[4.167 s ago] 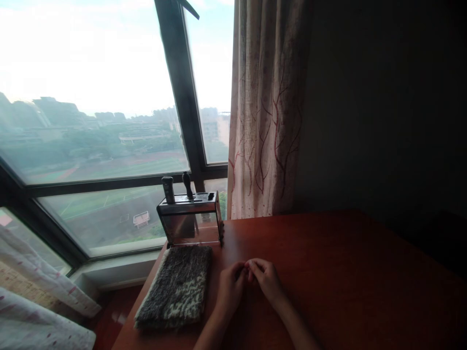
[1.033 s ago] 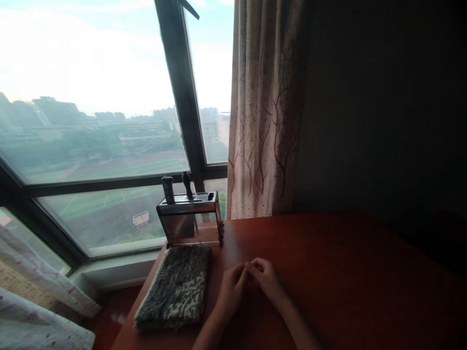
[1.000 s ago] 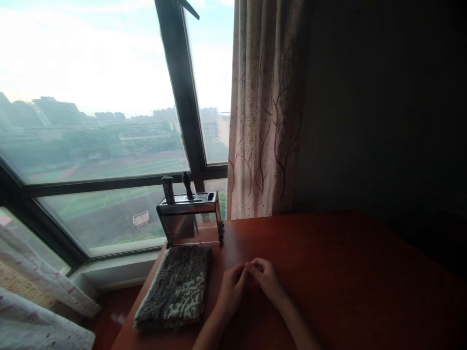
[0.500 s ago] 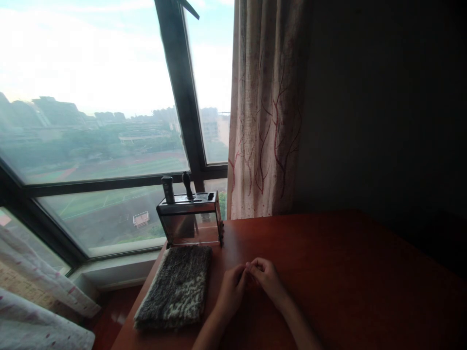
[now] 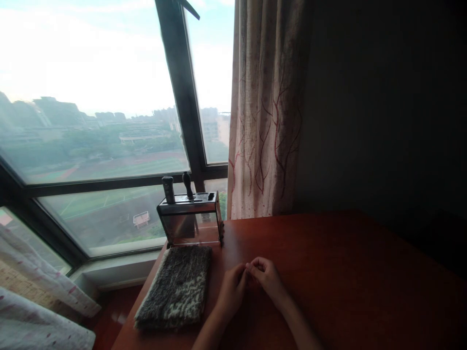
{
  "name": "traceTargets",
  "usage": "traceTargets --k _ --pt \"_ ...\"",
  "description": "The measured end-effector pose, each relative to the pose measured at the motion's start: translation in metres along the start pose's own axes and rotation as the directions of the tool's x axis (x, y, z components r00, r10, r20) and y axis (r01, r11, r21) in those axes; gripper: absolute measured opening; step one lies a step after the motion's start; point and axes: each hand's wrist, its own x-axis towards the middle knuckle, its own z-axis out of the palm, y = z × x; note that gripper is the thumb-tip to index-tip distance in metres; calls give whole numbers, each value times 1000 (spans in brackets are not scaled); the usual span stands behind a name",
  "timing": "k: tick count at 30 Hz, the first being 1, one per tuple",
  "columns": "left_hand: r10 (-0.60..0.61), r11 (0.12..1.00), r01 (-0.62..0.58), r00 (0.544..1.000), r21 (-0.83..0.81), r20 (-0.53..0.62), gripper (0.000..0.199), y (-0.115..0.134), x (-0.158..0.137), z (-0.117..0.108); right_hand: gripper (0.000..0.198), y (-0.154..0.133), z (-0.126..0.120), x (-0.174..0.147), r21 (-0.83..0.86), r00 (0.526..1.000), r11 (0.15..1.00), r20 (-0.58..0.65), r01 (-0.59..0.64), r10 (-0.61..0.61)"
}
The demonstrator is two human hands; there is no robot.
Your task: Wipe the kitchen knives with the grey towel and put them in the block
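My left hand [image 5: 233, 283] and my right hand [image 5: 264, 276] meet at the fingertips over the reddish-brown table [image 5: 328, 272]. Both have curled, closed fingers, thumbs and forefingers pressed together. Whatever lies between the fingertips, if anything, is too small to make out. Left of my left hand lies a folded grey and white fleecy cloth [image 5: 175, 287], apart from the hand. Behind the cloth stands a clear-sided knife block [image 5: 191, 226] with two dark handles sticking up from its top.
A large window [image 5: 102, 121] with dark frames fills the left and back. A patterned curtain [image 5: 262, 116] hangs behind the table's far edge. Another light curtain [image 5: 40, 316] bunches at the lower left. The wall at the right is in deep shadow.
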Motion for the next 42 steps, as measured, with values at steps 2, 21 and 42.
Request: traceTargets --k 2,21,42 --pt "4 1000 -4 1000 -11 -4 23 2 0 0 48 -2 0 -1 5 1000 1000 -5 4 -3" --pt "10 999 -11 1000 -44 -17 23 3 0 -1 46 -3 2 -3 31 1000 999 9 -16 16" --pt "-172 973 157 982 -169 -78 30 -4 5 -5 37 1 2 -7 -239 983 955 91 176 -159"
